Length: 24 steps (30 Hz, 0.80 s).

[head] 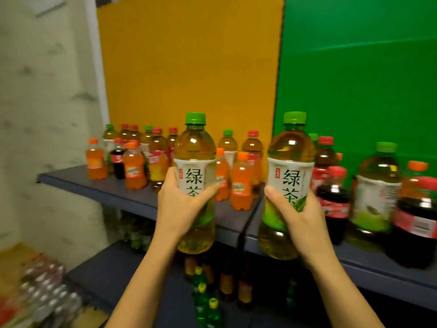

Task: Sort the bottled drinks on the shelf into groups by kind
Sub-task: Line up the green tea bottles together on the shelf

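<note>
Gripping one bottle each, both hands are raised side by side before the upper shelf (113,188). The left hand (179,207) curls round the lower label of the left green tea bottle (195,159), its thumb lying across the front of the label. The right hand (300,214) wraps the right green tea bottle (292,159) the same way from the other side. Both bottles are upright, green caps on top, labels facing the camera, and they hang in the air just in front of the shelf's front edge rather than standing on it. They are near each other but apart.

Behind them the upper shelf carries a mixed crowd of drinks. Three orange soda bottles (134,169) stand toward the left with a small cola bottle (117,164) between two of them, and two more orange ones (241,185) stand between the two held bottles. Taller red-capped tea bottles (157,157) and green-capped ones line the back. To the right stand a cola bottle (333,204), another green tea bottle (376,192) and a large cola bottle (416,228), all blurred.

A yellow panel (189,67) and a green panel (354,67) form the back wall. On the lower shelf (113,268) are green soda bottles (203,304) with yellow caps, and a blurred wrapped pack (42,287) lies at the bottom left.
</note>
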Tool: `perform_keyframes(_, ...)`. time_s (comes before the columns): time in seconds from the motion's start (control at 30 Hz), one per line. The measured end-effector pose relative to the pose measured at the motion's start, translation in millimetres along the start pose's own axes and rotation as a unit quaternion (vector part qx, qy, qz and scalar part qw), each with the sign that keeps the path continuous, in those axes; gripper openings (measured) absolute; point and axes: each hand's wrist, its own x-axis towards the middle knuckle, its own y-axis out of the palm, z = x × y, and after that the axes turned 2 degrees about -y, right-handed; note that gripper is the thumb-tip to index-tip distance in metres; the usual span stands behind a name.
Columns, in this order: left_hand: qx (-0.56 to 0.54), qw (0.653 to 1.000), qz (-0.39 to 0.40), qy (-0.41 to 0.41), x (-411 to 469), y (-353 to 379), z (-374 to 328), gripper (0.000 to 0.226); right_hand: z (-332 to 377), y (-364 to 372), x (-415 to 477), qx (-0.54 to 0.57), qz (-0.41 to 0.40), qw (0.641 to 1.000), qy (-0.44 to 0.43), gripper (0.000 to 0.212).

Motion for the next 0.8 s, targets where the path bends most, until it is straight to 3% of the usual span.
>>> perform_keyframes(0.1,0.032,0.999,-0.034,-0.010,15.6,-70.5,31.6,0.058,-10.3,71.7,-5.7,0.014,0.030,0.999,0.003,0.066)
perform_keyframes(0.33,0.072,0.992,-0.099,-0.038,43.2,-204.7,79.2,0.083,-20.2,218.8,-8.8,0.029,0.114,0.993,0.014,0.034)
perform_keyframes(0.63,0.129,0.977,-0.162,-0.060,88.1,-323.3,150.9,0.058,-45.9,388.3,4.9,0.070,0.191,0.979,0.014,0.037)
perform_keyframes(0.8,0.132,0.975,-0.170,-0.062,144.2,-376.4,199.0,0.075,-68.6,484.2,25.5,0.095,0.214,0.972,0.020,0.033)
